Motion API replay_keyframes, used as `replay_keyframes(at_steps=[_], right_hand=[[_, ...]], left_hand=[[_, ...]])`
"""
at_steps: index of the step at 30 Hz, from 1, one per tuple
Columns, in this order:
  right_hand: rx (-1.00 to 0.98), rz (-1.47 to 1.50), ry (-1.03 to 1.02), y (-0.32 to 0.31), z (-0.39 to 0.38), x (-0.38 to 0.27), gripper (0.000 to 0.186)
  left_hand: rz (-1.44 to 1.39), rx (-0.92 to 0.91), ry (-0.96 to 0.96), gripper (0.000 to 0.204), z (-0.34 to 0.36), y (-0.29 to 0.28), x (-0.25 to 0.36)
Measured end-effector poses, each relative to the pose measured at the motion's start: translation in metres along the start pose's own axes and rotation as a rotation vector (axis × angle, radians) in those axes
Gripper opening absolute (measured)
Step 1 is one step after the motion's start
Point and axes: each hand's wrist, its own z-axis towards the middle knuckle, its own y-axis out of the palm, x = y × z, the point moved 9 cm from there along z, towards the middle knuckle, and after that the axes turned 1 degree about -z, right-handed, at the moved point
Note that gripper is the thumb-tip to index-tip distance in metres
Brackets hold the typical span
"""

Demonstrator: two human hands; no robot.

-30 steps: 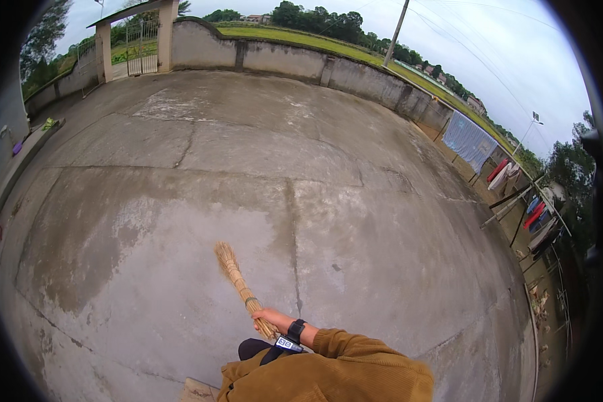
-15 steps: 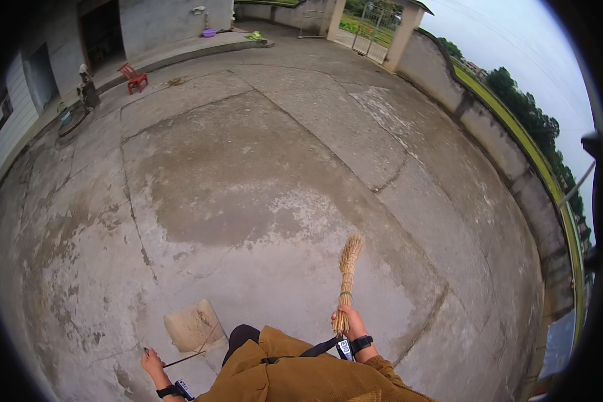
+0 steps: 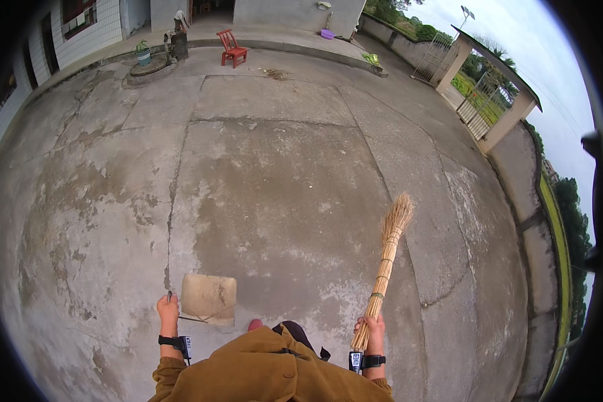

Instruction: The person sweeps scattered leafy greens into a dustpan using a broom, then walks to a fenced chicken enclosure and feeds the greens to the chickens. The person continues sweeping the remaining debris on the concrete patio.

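My right hand point(image 3: 374, 327) is wrapped round the bound lower end of a straw broom point(image 3: 385, 264). The broom points forward and slightly right, its frayed bristles away from me. My left hand point(image 3: 168, 315), at lower left, is closed on the thin dark handle of a dustpan point(image 3: 195, 293). The pan is flat, square and beige, beside that hand, with some dark thin debris on its surface. Whether the pan touches the ground I cannot tell.
Cracked, stained concrete point(image 3: 268, 181) spreads ahead. Beyond it stand a red chair point(image 3: 232, 50), a little debris pile point(image 3: 275, 74), a potted plant point(image 3: 143, 55) and a raised step point(image 3: 288, 48). A wall point(image 3: 522, 174) and metal gate point(image 3: 479, 110) border the right.
My view has turned left, so the chair and gate sit farther right. Broom and dustpan stay in my hands; the broom now reaches farther forward and right in view.
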Motion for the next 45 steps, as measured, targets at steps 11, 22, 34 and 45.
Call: replay_keyframes(at_steps=[11,22,34,45], right_hand=[[-0.039,0.093,0.033,0.224,0.45,-0.112,0.026],[-0.085,-0.015,0.166,0.473,0.891,-0.19,0.018],[0.051,0.176,0.464,0.627,1.245,-0.229,0.017],[0.121,0.037,0.467,0.762,1.672,-0.299,0.025]], left_hand=[[0.178,0.033,-0.033,0.03,0.313,0.236,0.223],[0.332,0.085,0.285,0.026,0.623,0.45,0.475],[0.512,-0.197,0.482,0.023,1.028,0.785,0.731],[0.632,-0.314,0.462,0.028,1.302,1.09,0.96]])
